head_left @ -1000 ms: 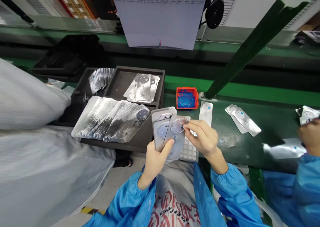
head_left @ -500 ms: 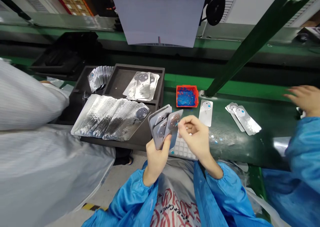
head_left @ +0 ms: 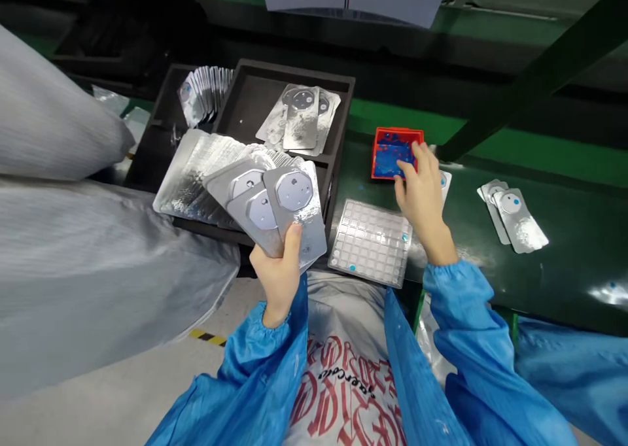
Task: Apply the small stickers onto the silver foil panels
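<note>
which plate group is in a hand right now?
The fan of three silver plates, pinched in the left hand. The other groups lie in the black tray or on the bench.

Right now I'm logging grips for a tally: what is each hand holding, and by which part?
The left hand grips a fan of silvery plates by their lower ends. The right hand holds nothing visible; its fingertips reach the orange bin.

Factory assembly line, green conveyor [head_left: 564,237], parts trays [head_left: 338,106]
</note>
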`<state>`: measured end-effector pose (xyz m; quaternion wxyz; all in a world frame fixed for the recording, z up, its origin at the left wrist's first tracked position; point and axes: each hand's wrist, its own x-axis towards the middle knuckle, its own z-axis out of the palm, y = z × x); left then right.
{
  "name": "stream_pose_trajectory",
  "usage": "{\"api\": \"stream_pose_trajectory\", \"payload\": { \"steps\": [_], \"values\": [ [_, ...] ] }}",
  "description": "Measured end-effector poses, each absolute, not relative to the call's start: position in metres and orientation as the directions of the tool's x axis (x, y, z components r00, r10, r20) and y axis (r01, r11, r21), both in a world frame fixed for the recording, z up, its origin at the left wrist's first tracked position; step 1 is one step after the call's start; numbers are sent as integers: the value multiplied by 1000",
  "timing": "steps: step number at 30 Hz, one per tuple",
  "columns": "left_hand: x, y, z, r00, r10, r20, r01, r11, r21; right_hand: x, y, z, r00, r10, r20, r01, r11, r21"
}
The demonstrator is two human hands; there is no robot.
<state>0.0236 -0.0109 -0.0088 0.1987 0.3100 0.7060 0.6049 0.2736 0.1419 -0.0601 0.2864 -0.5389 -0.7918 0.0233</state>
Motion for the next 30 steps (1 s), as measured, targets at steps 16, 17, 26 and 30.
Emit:
{"api": "stream_pose_trajectory", "payload": {
  "steps": [16, 17, 26, 30],
  "values": [
    [31, -9, -11, -695, 718, 40, 162, 103, 981, 206, 7, -85, -717, 685, 128, 657, 726, -200],
    [31, -9, -11, -696, 717, 37, 158, 103, 982, 203, 7, -85, -710, 696, 108, 670, 715, -199],
    [33, -10, -10, -659, 752, 13, 138, 104, 985, 198, 12, -67, -554, 832, 27, 640, 447, -626],
    [37, -9, -12, -631, 776, 9, 117, 84, 990, 207, 15, -35, -255, 965, 64, 355, 155, -922]
  ]
}}
